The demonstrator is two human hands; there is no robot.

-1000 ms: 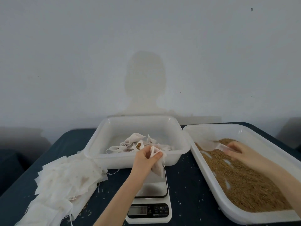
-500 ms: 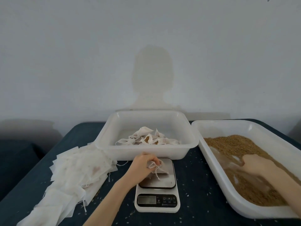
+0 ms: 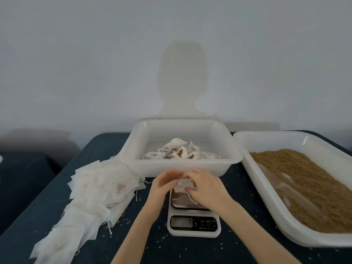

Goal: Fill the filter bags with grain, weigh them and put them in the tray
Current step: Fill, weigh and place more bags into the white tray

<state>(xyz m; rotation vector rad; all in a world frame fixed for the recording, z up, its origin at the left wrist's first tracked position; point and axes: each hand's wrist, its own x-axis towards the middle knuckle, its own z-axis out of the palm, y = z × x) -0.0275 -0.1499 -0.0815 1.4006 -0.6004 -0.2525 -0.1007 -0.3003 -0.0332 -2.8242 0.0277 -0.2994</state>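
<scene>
White, thin mesh fabric: the filter bag (image 3: pixel 183 185) sits pinched between both hands just above the steel plate of the scale (image 3: pixel 193 216), at the middle of the dark desk (image 3: pixel 238 189). Left hand (image 3: pixel 163 184) grips its left edge, fingers curled; right hand (image 3: pixel 204 186) covers its right side, thumb and fingers closed on the cloth. A loose drawstring hangs from the bag down toward the plate. Whether the bag rests on the plate or is lifted clear, cannot tell; the display is too blurred to read. Handling, as judged: the bag is light, limp, and will sag around its load; the open mouth would spill if tipped, so the neck near the drawstring looks like the place to hold, pulled tight and kept uppermost. Fabric probably snags rather than slips. Behind the scale, a deep square tray (image 3: pixel 182 168) of translucent white plastic, rounded corners, holds a crumpled heap of filled bags (image 3: pixel 181 152), brown showing through some. To the right, a longer shallow plastic tub (image 3: pixel 266 187) carries a sloped bed of grain (image 3: pixel 304 183), golden-brown, fine and granular. To the left, a fanned stack of flat empty bags (image 3: pixel 91 197), square, papery, strings trailing. Stray grains speckle the desk around the scale. Pale plain wall behind, with a soft shadow of the person.
</scene>
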